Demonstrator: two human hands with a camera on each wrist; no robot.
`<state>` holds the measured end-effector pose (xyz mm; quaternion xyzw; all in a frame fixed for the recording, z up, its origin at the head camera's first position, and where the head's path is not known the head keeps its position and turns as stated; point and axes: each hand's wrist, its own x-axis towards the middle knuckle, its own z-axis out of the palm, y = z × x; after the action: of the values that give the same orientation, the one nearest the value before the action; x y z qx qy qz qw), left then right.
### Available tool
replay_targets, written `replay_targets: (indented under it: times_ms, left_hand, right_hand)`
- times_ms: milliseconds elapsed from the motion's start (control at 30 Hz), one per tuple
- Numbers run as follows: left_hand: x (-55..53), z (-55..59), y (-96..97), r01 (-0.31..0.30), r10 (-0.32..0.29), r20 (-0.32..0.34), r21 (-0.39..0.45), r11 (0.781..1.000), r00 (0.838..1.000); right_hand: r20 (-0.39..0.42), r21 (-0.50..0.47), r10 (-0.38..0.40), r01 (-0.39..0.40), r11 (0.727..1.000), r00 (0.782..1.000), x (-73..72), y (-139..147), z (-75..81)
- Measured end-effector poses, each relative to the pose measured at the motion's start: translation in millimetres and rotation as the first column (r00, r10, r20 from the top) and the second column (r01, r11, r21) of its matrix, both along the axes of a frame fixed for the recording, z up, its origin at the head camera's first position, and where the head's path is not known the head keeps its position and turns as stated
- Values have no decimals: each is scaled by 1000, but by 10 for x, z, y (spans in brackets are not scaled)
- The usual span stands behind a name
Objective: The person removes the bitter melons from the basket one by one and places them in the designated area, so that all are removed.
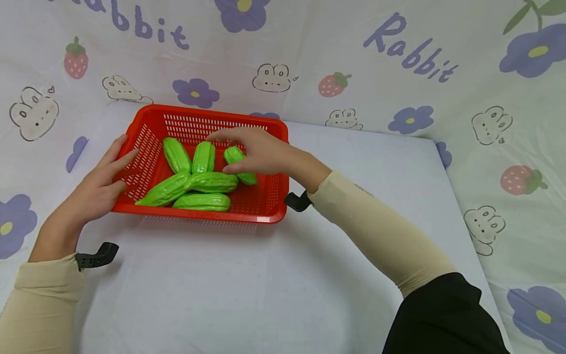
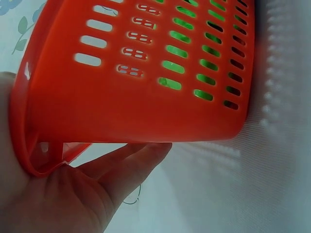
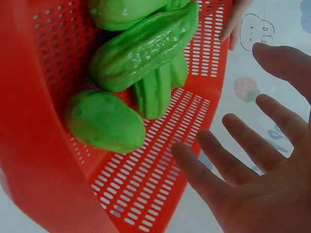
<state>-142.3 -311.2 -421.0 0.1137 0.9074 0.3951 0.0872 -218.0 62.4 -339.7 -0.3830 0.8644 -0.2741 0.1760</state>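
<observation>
The red basket [image 1: 265,216] holds several glossy green bitter melons [image 1: 212,182], ridged and piled toward its left and middle. At its left end my left hand [image 1: 95,189] grips the rim, with fingers reaching over the edge. In the left wrist view, fingers [image 2: 131,170] of this hand lie along the outside of the basket wall. My right hand [image 1: 261,150] hovers over the basket's right part, fingers spread and holding nothing. Closest to it is a single bitter melon [image 3: 104,121], lying apart at the right, partly hidden by the hand in the head view.
Under the basket is a table with a white cover [image 1: 221,285]. Behind it hangs a cloth [image 1: 300,54] printed with rabbits, flowers and strawberries. A black wrist mount [image 1: 298,201] on the right arm sits close to the basket's right rim.
</observation>
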Motion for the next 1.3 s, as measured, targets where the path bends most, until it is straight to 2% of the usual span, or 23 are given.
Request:
replay_targets:
  times_ms: [267, 567, 833, 1067, 1300]
  left_hand:
    - [-11, 5, 0, 0, 0, 7, -3, 1000, 1000]
    - [-14, 3, 2, 9, -9, 13, 3, 1000, 1000]
    - [-9, 17, 4, 7, -7, 7, 2, 1000, 1000]
    - [-16, 28, -1, 11, -11, 15, 11, 1000, 1000]
    - [-20, 11, -21, 15, -15, 8, 11, 1000, 1000]
  right_hand:
    - [32, 10, 35, -35, 999, 999, -34, -79, -21]
    - [70, 79, 40, -46, 996, 997, -68, -206, -99]
    - [131, 68, 69, -79, 995, 989, -72, -274, -147]
    - [195, 122, 39, -64, 990, 980, -101, -345, -217]
    - [217, 126, 39, -68, 990, 975, -134, -379, -290]
